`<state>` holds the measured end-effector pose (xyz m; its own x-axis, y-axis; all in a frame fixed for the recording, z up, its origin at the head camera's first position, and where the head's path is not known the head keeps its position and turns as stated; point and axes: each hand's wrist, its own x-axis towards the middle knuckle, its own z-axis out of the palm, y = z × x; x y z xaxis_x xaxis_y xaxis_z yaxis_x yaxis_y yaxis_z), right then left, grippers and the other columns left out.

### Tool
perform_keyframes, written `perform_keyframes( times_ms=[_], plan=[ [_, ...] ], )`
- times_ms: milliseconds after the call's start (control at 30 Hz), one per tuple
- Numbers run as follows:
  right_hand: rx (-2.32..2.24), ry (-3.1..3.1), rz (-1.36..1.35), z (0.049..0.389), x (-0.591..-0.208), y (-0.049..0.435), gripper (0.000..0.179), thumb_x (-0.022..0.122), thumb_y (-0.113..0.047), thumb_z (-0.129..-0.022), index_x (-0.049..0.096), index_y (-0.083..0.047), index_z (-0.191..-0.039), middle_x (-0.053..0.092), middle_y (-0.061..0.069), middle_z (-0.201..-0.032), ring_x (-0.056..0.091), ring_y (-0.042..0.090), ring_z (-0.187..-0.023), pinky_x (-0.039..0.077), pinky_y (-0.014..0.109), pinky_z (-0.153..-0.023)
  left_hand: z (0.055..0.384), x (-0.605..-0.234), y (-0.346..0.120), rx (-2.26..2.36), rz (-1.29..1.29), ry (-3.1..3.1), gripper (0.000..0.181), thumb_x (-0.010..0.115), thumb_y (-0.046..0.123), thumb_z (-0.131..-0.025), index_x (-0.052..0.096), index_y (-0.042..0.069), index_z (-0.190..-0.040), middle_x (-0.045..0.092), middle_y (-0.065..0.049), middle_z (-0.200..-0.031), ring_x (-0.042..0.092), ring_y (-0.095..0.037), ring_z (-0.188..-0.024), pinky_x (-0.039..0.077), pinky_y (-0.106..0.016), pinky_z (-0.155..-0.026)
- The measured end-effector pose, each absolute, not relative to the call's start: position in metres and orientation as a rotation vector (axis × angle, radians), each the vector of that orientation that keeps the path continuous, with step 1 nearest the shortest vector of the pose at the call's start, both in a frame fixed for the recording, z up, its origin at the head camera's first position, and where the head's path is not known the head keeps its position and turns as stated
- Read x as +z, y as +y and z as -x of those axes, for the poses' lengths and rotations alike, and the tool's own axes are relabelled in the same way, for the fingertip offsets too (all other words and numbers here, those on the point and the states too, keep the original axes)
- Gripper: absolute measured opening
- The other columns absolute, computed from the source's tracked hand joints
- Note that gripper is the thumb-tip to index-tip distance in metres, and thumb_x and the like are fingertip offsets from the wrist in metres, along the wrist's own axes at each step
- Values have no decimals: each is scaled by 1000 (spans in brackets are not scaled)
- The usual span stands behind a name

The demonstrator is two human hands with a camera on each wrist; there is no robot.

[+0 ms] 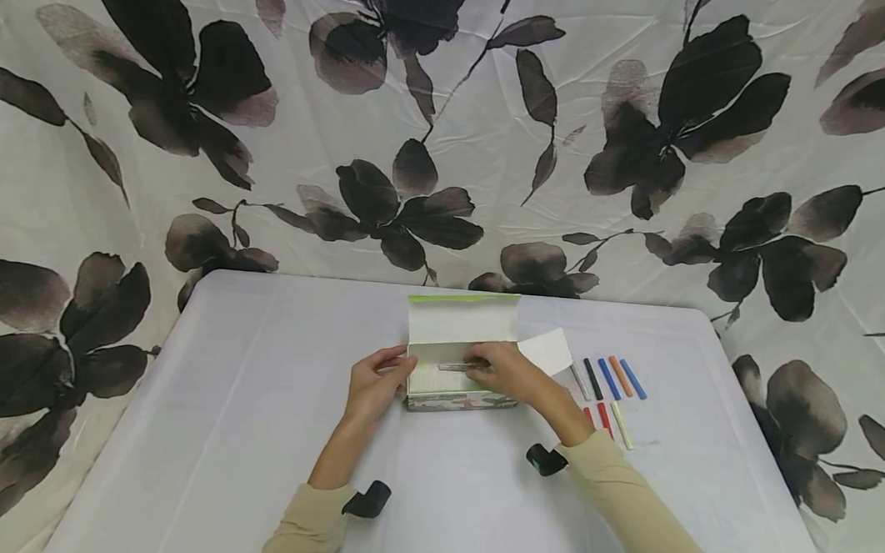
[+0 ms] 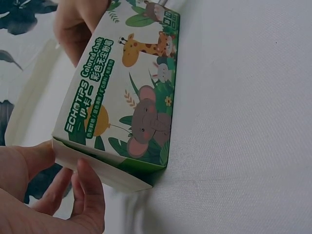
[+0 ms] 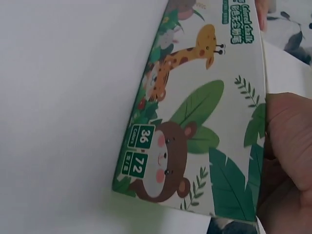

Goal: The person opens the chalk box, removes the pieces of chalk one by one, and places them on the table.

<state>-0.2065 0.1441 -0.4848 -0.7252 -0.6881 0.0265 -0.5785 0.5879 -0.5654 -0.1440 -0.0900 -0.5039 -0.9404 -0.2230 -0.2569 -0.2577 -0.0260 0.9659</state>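
A white chalk box (image 1: pixel 462 403) printed with cartoon animals stands on the table, its lid (image 1: pixel 463 319) raised at the back and a side flap (image 1: pixel 547 351) folded out to the right. My left hand (image 1: pixel 372 383) pinches the flap at the box's left end (image 2: pixel 102 170) between thumb and fingers. Over the open top, my right hand (image 1: pixel 505 370) reaches in with curled fingers and pinches a thin greyish chalk stick (image 1: pixel 451 366). In the right wrist view, the box (image 3: pixel 195 126) hides those fingertips and the box's inside.
Right of the box, several chalk sticks lie in two rows. The back row includes a black stick (image 1: pixel 593 379), an orange stick (image 1: pixel 621 376) and a blue stick (image 1: pixel 633 378). Nearer are red sticks (image 1: pixel 604 419) and a yellow one (image 1: pixel 621 425). A white cloth covers the table (image 1: pixel 254 434).
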Motion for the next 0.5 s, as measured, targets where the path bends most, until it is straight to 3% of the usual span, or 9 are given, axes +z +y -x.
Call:
perform_keyframes(
  times_ms=[300, 500],
  plan=[
    [-719, 2605, 1116, 206, -483, 137, 19, 66, -1, -98, 72, 7, -114, 74, 16, -108, 70, 28, -100, 57, 39, -86, 145, -504, -89, 2179, 540, 2187, 39, 78, 14, -92, 69, 0, -127, 67, -12, -107, 61, -11, -76, 54, -21, -63],
    [-665, 2565, 1082, 206, -478, 132, 20, 66, 1, -98, 72, 5, -116, 73, 15, -111, 69, 29, -104, 57, 40, -91, 145, -504, -89, 2183, 547, 2194, 39, 78, 12, -92, 69, -2, -127, 66, -12, -106, 61, -10, -76, 54, -22, -63]
  ],
)
